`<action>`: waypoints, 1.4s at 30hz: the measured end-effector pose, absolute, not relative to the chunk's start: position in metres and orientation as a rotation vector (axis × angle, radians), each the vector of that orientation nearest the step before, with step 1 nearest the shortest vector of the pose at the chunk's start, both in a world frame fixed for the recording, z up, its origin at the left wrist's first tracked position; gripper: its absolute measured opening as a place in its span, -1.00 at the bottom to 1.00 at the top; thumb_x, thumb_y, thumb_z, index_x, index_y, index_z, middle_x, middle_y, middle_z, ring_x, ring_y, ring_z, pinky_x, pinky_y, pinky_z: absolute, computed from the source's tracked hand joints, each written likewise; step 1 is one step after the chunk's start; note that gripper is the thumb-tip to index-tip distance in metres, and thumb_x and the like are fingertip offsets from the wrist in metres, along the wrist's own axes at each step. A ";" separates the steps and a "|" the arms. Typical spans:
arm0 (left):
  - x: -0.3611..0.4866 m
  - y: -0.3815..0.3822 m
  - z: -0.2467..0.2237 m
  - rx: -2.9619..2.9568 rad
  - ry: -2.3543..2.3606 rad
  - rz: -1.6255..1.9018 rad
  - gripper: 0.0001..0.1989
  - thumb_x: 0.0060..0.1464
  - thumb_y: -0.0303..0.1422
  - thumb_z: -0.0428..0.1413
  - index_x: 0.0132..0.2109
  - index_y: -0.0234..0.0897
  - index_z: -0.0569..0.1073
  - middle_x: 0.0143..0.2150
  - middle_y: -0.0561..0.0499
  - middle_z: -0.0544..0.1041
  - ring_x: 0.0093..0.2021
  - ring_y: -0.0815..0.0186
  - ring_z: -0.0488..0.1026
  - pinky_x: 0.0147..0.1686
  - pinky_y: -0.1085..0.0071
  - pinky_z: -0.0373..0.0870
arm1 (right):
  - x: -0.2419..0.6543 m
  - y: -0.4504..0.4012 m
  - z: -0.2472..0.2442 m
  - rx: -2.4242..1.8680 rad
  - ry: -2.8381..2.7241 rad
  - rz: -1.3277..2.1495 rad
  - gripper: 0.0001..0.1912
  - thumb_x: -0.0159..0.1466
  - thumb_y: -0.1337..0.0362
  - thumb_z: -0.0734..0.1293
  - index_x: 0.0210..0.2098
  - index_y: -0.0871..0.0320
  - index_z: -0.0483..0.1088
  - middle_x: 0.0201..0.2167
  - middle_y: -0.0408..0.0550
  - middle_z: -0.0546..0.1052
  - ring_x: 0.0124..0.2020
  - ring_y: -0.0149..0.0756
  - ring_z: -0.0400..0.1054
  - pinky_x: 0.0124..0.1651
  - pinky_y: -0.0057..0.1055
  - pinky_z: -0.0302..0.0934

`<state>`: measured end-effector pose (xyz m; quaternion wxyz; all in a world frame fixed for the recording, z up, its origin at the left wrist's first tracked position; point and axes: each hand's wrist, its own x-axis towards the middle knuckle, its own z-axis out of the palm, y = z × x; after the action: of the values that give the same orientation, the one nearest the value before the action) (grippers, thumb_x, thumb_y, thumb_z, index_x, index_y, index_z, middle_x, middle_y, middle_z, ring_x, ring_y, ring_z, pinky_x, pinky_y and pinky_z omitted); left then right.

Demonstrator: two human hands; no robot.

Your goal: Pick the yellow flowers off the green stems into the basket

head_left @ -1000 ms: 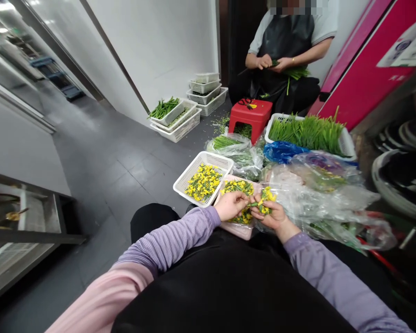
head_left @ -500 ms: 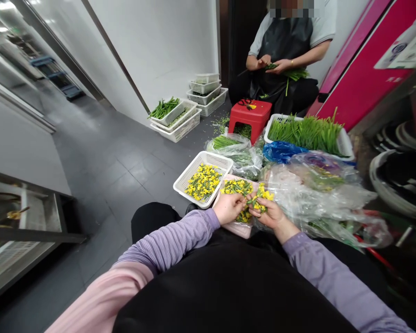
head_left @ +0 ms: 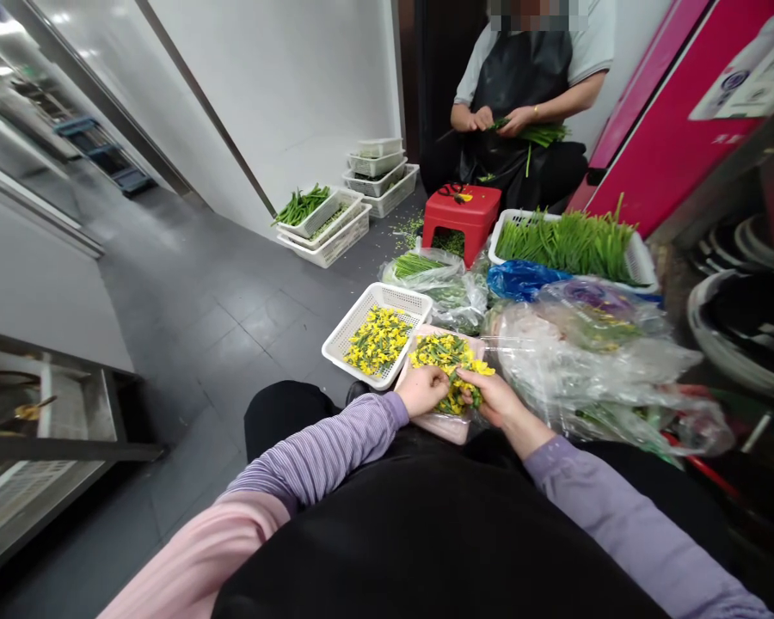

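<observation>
My left hand (head_left: 424, 391), fingers bent and pinched together, is over the near left part of a pale pink tray (head_left: 448, 427). Whatever its fingertips may hold is too small to make out. My right hand (head_left: 498, 400) is closed round a small bunch of yellow flowers (head_left: 477, 368) with green stems, just above the tray's right side. More yellow flowers (head_left: 439, 346) with green stems lie in the tray beneath both hands. Left of it, touching or nearly so, stands a white perforated basket (head_left: 335, 351) that holds a loose heap of the same flowers.
Clear plastic bags (head_left: 555, 361) of greens lie to the right. Beyond them are a basket of green stalks (head_left: 568, 245) and a red stool (head_left: 461, 211) with scissors. Another person (head_left: 522, 77) sits behind, handling greens. White baskets (head_left: 332, 245) stand along the wall.
My right hand has moved slightly left and down with the flower bunch, towards the tray. My left hand has drawn a little left and down, away from the bunch.
</observation>
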<state>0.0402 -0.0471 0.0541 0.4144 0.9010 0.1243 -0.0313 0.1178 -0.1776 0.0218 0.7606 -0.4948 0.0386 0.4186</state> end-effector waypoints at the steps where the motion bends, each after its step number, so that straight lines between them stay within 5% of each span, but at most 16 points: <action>1: 0.040 -0.047 0.054 2.311 0.292 -0.086 -0.86 -0.08 -0.39 -0.02 -0.43 -0.33 0.41 -0.55 0.09 0.35 -0.53 0.47 0.22 -0.46 0.55 0.22 | 0.116 -0.177 0.023 -1.081 0.082 0.914 -0.71 -0.15 0.31 0.45 -0.43 0.26 0.37 -0.62 -0.18 0.36 -0.71 -0.58 0.08 -0.71 -0.56 -0.06; 11: 0.039 -0.041 0.054 2.392 0.221 0.022 -0.82 -0.07 -0.46 -0.07 -0.45 -0.32 0.42 -0.47 0.04 0.40 -0.41 0.40 0.30 -0.27 0.49 0.25 | 0.113 -0.182 0.025 -0.874 0.035 1.145 -0.82 -0.05 0.36 0.39 -0.44 0.22 0.33 -0.63 -0.20 0.32 -0.69 -0.56 0.09 -0.69 -0.56 -0.08; 17: 0.051 -0.032 0.061 2.124 0.253 0.066 -0.79 0.00 -0.34 -0.01 -0.32 -0.32 0.49 -0.22 -0.03 0.46 -0.13 0.36 0.33 -0.01 0.42 0.17 | 0.113 -0.189 0.024 -0.922 -0.028 1.220 -0.82 -0.04 0.36 0.38 -0.43 0.24 0.33 -0.65 -0.20 0.31 -0.69 -0.55 0.11 -0.67 -0.55 -0.07; 21: 0.058 -0.043 0.063 1.798 0.389 -0.074 -0.86 -0.13 -0.37 0.12 -0.39 -0.39 0.46 -0.47 0.04 0.45 -0.43 0.45 0.35 -0.31 0.47 0.31 | 0.109 -0.188 0.023 -0.984 -0.061 1.228 -0.76 -0.07 0.37 0.39 -0.39 0.23 0.33 -0.63 -0.20 0.33 -0.69 -0.56 0.12 -0.67 -0.56 -0.07; 26: 0.061 -0.052 0.059 1.429 0.621 -0.080 -0.81 -0.16 -0.34 0.15 -0.41 -0.41 0.37 -0.64 0.10 0.35 -0.69 0.54 0.22 -0.70 0.58 0.12 | 0.113 -0.187 0.028 -0.973 -0.057 1.273 -0.75 -0.11 0.39 0.41 -0.41 0.24 0.34 -0.67 -0.21 0.32 -0.71 -0.58 0.08 -0.68 -0.57 -0.12; 34: 0.064 -0.047 0.059 1.325 0.657 0.010 -0.76 -0.07 -0.26 0.09 -0.37 -0.37 0.29 -0.50 0.08 0.39 -0.74 0.58 0.25 -0.79 0.64 0.09 | 0.117 -0.190 0.029 -1.015 -0.027 1.346 -0.80 -0.10 0.45 0.38 -0.44 0.25 0.35 -0.69 -0.19 0.33 -0.74 -0.56 0.08 -0.72 -0.57 -0.11; 42: 0.059 -0.047 0.050 1.587 0.603 -0.296 -0.79 -0.02 -0.29 0.06 -0.26 -0.34 0.31 -0.67 0.19 0.32 -0.80 0.58 0.14 -0.78 0.63 0.07 | 0.126 -0.188 0.021 -1.123 0.155 1.067 -0.86 -0.06 0.41 0.39 -0.48 0.26 0.36 -0.61 -0.08 0.42 -0.71 -0.52 0.14 -0.74 -0.56 -0.05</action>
<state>0.0591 -0.0467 0.0502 0.6513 0.6988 0.2657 -0.1302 0.1258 -0.1882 0.0213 0.7119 -0.5066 0.0701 0.4814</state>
